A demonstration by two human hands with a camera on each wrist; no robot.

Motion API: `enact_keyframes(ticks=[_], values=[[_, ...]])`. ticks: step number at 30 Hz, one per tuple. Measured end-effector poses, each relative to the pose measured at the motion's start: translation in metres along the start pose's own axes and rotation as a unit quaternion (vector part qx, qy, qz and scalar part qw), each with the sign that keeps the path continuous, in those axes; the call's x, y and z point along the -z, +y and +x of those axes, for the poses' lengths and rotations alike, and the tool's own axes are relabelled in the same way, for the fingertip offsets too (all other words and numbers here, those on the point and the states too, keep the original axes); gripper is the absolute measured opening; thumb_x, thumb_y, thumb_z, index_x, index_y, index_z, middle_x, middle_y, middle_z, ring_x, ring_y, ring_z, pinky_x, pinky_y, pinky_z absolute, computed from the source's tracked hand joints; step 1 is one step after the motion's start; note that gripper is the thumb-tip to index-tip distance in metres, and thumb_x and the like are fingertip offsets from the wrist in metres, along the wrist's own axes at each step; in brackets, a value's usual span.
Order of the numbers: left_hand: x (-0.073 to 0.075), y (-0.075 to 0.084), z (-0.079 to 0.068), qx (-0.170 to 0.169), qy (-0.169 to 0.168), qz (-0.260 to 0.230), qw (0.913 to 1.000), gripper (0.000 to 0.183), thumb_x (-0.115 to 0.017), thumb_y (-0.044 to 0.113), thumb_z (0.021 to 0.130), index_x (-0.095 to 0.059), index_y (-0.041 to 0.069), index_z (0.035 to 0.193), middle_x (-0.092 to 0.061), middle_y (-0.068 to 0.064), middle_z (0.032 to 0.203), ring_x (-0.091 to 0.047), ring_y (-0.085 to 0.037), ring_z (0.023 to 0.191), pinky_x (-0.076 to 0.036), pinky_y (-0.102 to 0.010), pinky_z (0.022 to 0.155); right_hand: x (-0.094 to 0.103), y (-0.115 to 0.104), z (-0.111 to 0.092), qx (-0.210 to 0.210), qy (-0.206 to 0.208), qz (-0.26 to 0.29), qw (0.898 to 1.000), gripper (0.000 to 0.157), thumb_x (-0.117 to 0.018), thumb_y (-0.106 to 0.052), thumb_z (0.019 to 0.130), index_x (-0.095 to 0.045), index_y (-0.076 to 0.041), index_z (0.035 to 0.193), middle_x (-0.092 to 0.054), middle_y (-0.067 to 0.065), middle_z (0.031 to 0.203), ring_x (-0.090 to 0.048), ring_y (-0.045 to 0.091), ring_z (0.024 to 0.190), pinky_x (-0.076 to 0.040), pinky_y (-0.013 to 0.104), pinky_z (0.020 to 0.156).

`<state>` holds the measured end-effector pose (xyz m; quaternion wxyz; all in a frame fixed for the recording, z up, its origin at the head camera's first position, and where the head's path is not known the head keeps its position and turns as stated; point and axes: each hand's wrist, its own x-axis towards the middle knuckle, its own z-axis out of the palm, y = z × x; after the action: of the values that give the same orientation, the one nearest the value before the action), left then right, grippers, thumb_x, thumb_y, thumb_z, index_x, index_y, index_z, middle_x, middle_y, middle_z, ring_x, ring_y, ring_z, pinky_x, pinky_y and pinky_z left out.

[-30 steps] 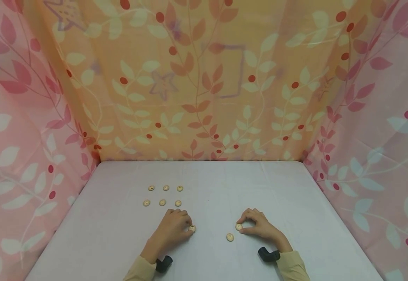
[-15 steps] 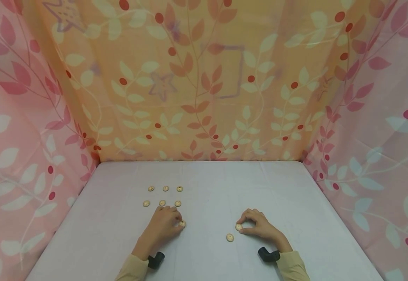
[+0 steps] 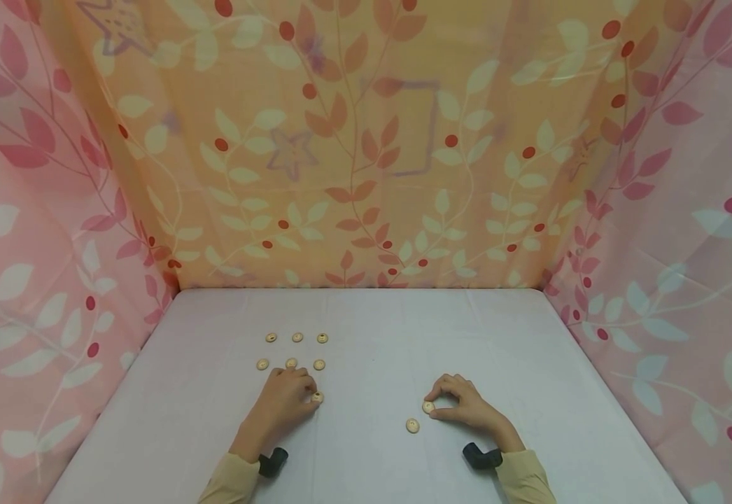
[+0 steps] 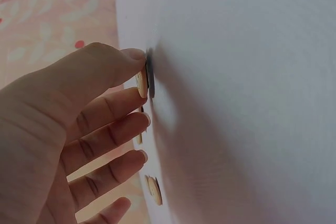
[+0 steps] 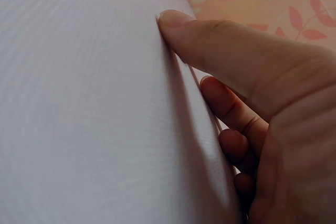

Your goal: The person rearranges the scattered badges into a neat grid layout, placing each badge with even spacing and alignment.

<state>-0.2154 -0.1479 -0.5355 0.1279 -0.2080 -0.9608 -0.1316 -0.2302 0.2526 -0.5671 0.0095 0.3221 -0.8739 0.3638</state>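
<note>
Between thumb and forefinger my left hand (image 3: 280,400) pinches a round wooden button (image 3: 318,397), just in front of two rows of like buttons. The left wrist view shows that button (image 4: 141,83) edge-on, close to the white surface. On the right, my right hand (image 3: 467,407) has thumb and forefinger at opposite edges of another button (image 3: 428,407) on the table. A loose button (image 3: 413,425) lies just left of that hand. In the right wrist view the thumb (image 5: 184,32) touches the cloth, and the button there is hidden.
The far row holds a left button (image 3: 271,337), a middle one (image 3: 297,337) and a right one (image 3: 322,338). Nearer are another three, including the right one (image 3: 319,365). A white cloth covers the table (image 3: 372,322); patterned curtains (image 3: 353,210) stand behind and at both sides.
My left hand has slid its button leftward and slightly away from me, to below the right end of the near row. My right hand and its button have stayed in place.
</note>
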Motion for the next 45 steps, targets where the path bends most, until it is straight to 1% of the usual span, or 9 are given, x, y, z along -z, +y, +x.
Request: enact_keyframes(ticks=[5,11,17,21,29,33,37,42,45], values=[[0.002,-0.001,-0.001,0.001,0.004,-0.009,0.9999,0.017,-0.075,0.035,0.072,-0.068,0.021,0.077,-0.057,0.013,0.074,-0.051,-0.007,0.074,-0.037,-0.041,0.083,0.0,0.0,0.0,0.002,0.002,0.002,1.0,0.023,-0.073,-0.038,0.076,-0.064,-0.032,0.096,-0.057,-0.017,0.1,-0.043,0.005,0.089,-0.026,0.033,0.079],[0.001,-0.003,0.0,0.008,0.004,-0.002,1.0,0.015,-0.074,0.035,0.073,-0.068,0.021,0.076,-0.055,0.013,0.074,-0.05,-0.009,0.076,-0.038,-0.043,0.082,-0.001,0.0,-0.001,0.004,0.004,0.002,1.0,0.023,-0.073,-0.038,0.076,-0.064,-0.032,0.096,-0.057,-0.017,0.1,-0.043,0.005,0.089,-0.026,0.033,0.079],[0.002,-0.004,0.0,0.013,-0.003,-0.008,0.9999,0.017,-0.074,0.037,0.073,-0.068,0.022,0.076,-0.055,0.013,0.075,-0.05,-0.009,0.077,-0.039,-0.044,0.082,-0.001,0.001,-0.001,0.003,0.004,0.002,1.0,0.023,-0.073,-0.038,0.076,-0.064,-0.033,0.096,-0.057,-0.017,0.1,-0.043,0.005,0.089,-0.026,0.032,0.077],[0.002,-0.004,0.0,0.011,0.001,-0.006,0.9999,0.018,-0.074,0.037,0.072,-0.068,0.021,0.077,-0.056,0.011,0.076,-0.048,-0.008,0.076,-0.04,-0.044,0.082,0.0,0.001,-0.001,0.002,0.003,0.001,1.0,0.022,-0.073,-0.038,0.076,-0.064,-0.033,0.096,-0.057,-0.017,0.099,-0.043,0.005,0.089,-0.026,0.032,0.077],[0.002,-0.001,0.003,-0.013,0.018,0.004,0.9997,0.016,-0.073,0.034,0.071,-0.069,0.022,0.08,-0.06,0.012,0.081,-0.049,-0.01,0.078,-0.039,-0.043,0.079,0.0,0.001,0.0,-0.002,0.001,0.0,1.0,0.023,-0.073,-0.039,0.076,-0.064,-0.033,0.096,-0.057,-0.017,0.099,-0.043,0.004,0.09,-0.026,0.033,0.078],[0.001,0.003,0.006,-0.022,0.011,0.003,0.9997,0.019,-0.074,0.037,0.07,-0.069,0.022,0.081,-0.062,0.01,0.085,-0.049,-0.012,0.077,-0.04,-0.042,0.077,0.001,0.0,0.0,0.001,0.001,0.001,1.0,0.022,-0.073,-0.039,0.076,-0.064,-0.032,0.096,-0.057,-0.017,0.099,-0.043,0.004,0.09,-0.026,0.033,0.077],[-0.002,0.009,0.008,-0.029,0.005,-0.002,0.9996,0.024,-0.076,0.041,0.07,-0.07,0.022,0.084,-0.063,0.01,0.091,-0.053,-0.012,0.08,-0.039,-0.042,0.08,0.0,0.0,0.0,0.001,0.0,0.0,1.0,0.022,-0.072,-0.039,0.077,-0.064,-0.032,0.096,-0.057,-0.017,0.099,-0.043,0.004,0.089,-0.026,0.032,0.077],[-0.005,0.018,0.009,-0.047,0.012,-0.015,0.9987,0.025,-0.076,0.041,0.07,-0.07,0.021,0.085,-0.06,0.011,0.087,-0.052,-0.011,0.08,-0.038,-0.038,0.078,0.0,0.0,0.0,-0.003,0.0,-0.003,1.0,0.022,-0.072,-0.04,0.077,-0.064,-0.033,0.095,-0.057,-0.017,0.099,-0.043,0.004,0.088,-0.026,0.032,0.077],[-0.005,0.025,0.011,-0.06,0.009,-0.022,0.9979,0.024,-0.075,0.039,0.071,-0.07,0.02,0.085,-0.06,0.01,0.087,-0.053,-0.012,0.084,-0.039,-0.038,0.079,0.0,0.0,0.0,-0.001,0.0,-0.005,1.0,0.022,-0.072,-0.04,0.077,-0.064,-0.033,0.095,-0.057,-0.017,0.099,-0.043,0.004,0.088,-0.026,0.032,0.077]])
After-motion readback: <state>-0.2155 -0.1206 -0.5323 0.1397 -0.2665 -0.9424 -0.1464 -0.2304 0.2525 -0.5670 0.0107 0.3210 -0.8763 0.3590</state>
